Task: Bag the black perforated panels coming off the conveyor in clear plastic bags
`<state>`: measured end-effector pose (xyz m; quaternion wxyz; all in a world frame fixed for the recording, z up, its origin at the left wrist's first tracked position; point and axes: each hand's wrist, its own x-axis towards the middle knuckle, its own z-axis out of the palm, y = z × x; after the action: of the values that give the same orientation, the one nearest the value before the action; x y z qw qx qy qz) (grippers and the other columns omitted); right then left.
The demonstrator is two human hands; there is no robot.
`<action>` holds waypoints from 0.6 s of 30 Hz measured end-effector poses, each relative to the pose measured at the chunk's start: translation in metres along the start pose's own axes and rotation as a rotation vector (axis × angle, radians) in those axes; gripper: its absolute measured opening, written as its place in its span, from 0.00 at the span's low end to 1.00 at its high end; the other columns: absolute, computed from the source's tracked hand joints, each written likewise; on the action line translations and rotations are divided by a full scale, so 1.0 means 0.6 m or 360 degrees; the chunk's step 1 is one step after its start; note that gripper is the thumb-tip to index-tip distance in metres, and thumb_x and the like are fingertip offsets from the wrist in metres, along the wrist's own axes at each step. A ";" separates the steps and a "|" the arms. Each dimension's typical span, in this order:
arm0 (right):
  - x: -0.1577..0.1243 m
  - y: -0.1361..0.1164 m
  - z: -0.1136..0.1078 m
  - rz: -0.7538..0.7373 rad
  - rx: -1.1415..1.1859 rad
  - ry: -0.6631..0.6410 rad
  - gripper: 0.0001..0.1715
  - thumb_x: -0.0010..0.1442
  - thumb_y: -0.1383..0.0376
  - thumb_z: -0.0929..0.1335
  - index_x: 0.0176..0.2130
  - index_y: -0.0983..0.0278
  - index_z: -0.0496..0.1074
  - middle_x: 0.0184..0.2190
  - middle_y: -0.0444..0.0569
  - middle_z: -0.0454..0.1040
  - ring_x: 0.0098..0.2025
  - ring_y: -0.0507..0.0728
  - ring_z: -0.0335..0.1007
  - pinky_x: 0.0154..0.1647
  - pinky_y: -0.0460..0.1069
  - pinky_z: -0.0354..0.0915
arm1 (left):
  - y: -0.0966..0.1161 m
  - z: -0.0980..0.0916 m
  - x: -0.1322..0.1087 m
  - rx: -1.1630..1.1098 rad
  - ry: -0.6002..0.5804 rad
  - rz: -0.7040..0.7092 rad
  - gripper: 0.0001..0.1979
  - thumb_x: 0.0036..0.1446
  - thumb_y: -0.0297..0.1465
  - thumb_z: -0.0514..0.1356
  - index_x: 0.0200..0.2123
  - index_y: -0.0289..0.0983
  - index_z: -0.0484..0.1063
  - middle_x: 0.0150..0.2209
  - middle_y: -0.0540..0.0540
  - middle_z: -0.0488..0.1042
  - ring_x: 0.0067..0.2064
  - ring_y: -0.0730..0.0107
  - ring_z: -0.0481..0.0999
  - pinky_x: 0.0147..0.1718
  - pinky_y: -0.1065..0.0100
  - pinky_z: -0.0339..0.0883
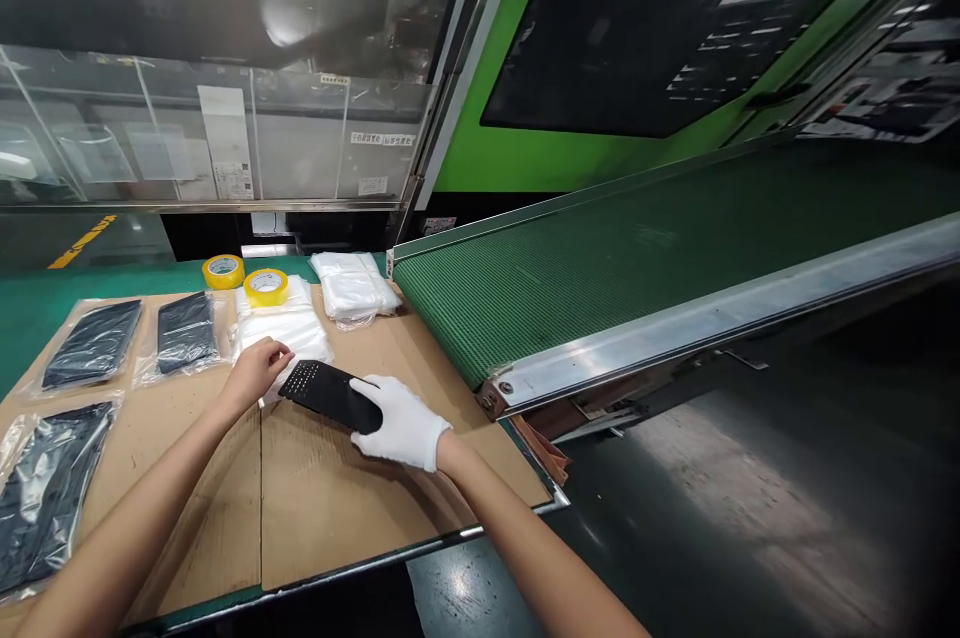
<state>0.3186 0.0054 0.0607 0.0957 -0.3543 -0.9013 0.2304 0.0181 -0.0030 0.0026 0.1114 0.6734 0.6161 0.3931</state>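
Note:
My right hand [401, 421], in a white glove, grips the near end of a black panel [326, 395] with rows of small holes at its far end. The panel is held tilted above the cardboard. My bare left hand [259, 373] has thumb and fingers pinched on the edge of a thin plastic bag [279, 386], close to the panel's perforated end. Just behind that hand lies a stack of white plastic bags [289, 320], with a roll of yellow tape [265, 288] on top. How far the pinched bag reaches behind my fingers is hidden.
Bagged black parts [91, 343] lie on the left of the cardboard sheet [322, 528]. Another tape roll [223, 271] and a second bag stack [354, 286] stand at the back. A green conveyor belt [600, 258] with a metal side rail [675, 328] borders the table's right side.

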 end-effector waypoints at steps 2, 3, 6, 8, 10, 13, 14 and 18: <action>0.011 -0.006 -0.003 0.0145 -0.0121 -0.0020 0.29 0.52 0.55 0.73 0.53 0.58 0.77 0.47 0.53 0.78 0.46 0.65 0.75 0.47 0.55 0.68 | 0.003 0.000 -0.001 -0.0029 -0.0005 -0.0031 0.16 0.62 0.44 0.58 0.31 0.40 0.78 0.29 0.46 0.76 0.31 0.63 0.73 0.34 0.64 0.67; 0.016 -0.010 -0.003 0.0225 -0.0175 -0.0031 0.29 0.52 0.53 0.73 0.53 0.58 0.77 0.48 0.54 0.78 0.47 0.66 0.75 0.46 0.55 0.68 | 0.005 0.000 -0.002 -0.0046 -0.0002 -0.0048 0.15 0.62 0.43 0.59 0.31 0.40 0.78 0.29 0.46 0.76 0.30 0.63 0.73 0.34 0.64 0.67; 0.026 -0.032 0.007 0.0437 -0.0319 -0.0045 0.34 0.52 0.46 0.72 0.54 0.59 0.76 0.49 0.59 0.78 0.49 0.70 0.75 0.47 0.59 0.67 | 0.010 0.002 -0.002 -0.0087 -0.0010 -0.0094 0.14 0.60 0.42 0.59 0.32 0.40 0.78 0.27 0.47 0.76 0.30 0.64 0.72 0.33 0.65 0.66; 0.031 -0.051 0.018 0.0529 -0.0394 -0.0035 0.38 0.53 0.43 0.71 0.55 0.61 0.75 0.49 0.62 0.77 0.50 0.72 0.74 0.48 0.61 0.66 | 0.014 0.006 0.000 -0.0106 -0.0020 -0.0130 0.13 0.60 0.42 0.59 0.34 0.40 0.79 0.25 0.49 0.74 0.28 0.65 0.72 0.32 0.66 0.65; 0.035 -0.073 0.031 0.0574 -0.0487 0.0015 0.41 0.53 0.42 0.71 0.58 0.64 0.73 0.50 0.65 0.75 0.51 0.74 0.72 0.50 0.63 0.65 | 0.016 0.012 0.004 -0.0115 -0.0019 -0.0158 0.13 0.59 0.42 0.59 0.37 0.40 0.79 0.23 0.51 0.73 0.27 0.66 0.71 0.31 0.66 0.65; 0.044 -0.103 0.050 0.0616 -0.0641 0.0089 0.45 0.54 0.43 0.72 0.60 0.67 0.71 0.52 0.69 0.72 0.52 0.75 0.69 0.50 0.64 0.63 | 0.021 0.018 0.009 -0.0112 -0.0003 -0.0149 0.13 0.59 0.41 0.60 0.38 0.40 0.78 0.23 0.52 0.72 0.27 0.66 0.70 0.31 0.66 0.64; 0.049 -0.111 0.055 0.0638 -0.0684 0.0104 0.45 0.53 0.44 0.72 0.60 0.68 0.71 0.52 0.71 0.71 0.53 0.75 0.68 0.50 0.64 0.63 | 0.023 0.020 0.010 -0.0110 -0.0004 -0.0135 0.12 0.59 0.40 0.60 0.38 0.40 0.78 0.23 0.52 0.72 0.27 0.66 0.70 0.31 0.66 0.64; 0.071 -0.127 0.066 0.0658 -0.0672 0.0091 0.43 0.52 0.44 0.74 0.57 0.69 0.73 0.51 0.71 0.72 0.52 0.75 0.69 0.49 0.64 0.63 | 0.034 0.019 0.012 -0.0119 -0.0071 -0.0054 0.11 0.60 0.38 0.59 0.37 0.39 0.79 0.24 0.50 0.73 0.28 0.66 0.71 0.32 0.66 0.65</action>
<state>0.2292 -0.0283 0.0630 -0.0036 -0.5487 -0.8350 0.0422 0.0402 0.0032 0.0108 0.1569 0.6668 0.6097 0.3987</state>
